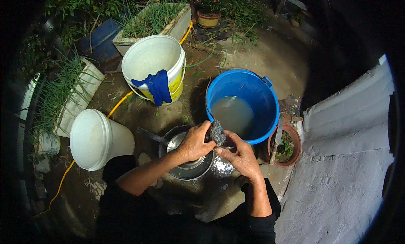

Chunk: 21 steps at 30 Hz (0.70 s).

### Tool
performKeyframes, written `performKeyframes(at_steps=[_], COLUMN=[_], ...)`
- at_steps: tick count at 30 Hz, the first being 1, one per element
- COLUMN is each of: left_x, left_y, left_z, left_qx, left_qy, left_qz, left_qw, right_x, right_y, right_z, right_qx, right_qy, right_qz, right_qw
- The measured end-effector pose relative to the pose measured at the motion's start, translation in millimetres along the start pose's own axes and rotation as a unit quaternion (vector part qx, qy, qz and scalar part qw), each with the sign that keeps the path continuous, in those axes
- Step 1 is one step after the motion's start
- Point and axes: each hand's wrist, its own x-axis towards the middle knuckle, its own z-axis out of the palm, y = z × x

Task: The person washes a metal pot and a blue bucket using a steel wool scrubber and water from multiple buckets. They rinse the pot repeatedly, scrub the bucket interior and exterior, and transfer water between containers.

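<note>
A grey steel wool scouring pad [217, 133] is held between my two hands, above the near left rim of a blue plastic bucket [274, 105]. My left hand [193, 143] has its thumb and fingers around the pad's left side. My right hand [241, 156] pinches the lower right side with thumb and fingers. Cloudy water [232, 114] covers the bucket's bottom. Below my left hand, a shiny metal vessel [175, 142] sits inside a dark round pan or basin [193, 175]. A dark handle [152, 136] sticks out to the left. My left hand and forearm hide part of both.
A white bucket [152, 54] stands at the back with blue gloves [158, 87] over its rim. A lidded white bucket [101, 139] is at left. A knife [277, 139] rests across a terracotta pot [296, 139]. A yellow hose [120, 103] crosses the ground. A pale wall [338, 187] rises right.
</note>
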Motion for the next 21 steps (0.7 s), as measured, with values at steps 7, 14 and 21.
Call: performKeyframes(at_steps=[7,14,21], left_x=[9,2,-1], left_y=[-58,-32,-33], left_z=[0,-24,-41], left_qx=[-0.134,-0.174,-0.16], left_qy=[0.025,-0.036,-0.067], left_qz=[-0.041,-0.035,-0.134], left_qw=[0.99,0.984,0.976], right_x=[11,14,49], right_y=[15,7,106], right_z=[-8,-20,-98], right_qx=[-0.049,0.075,-0.02], right_qy=[0.056,0.084,0.227], right_qz=[-0.016,0.005,-0.069], right_qw=[0.997,0.994,0.971])
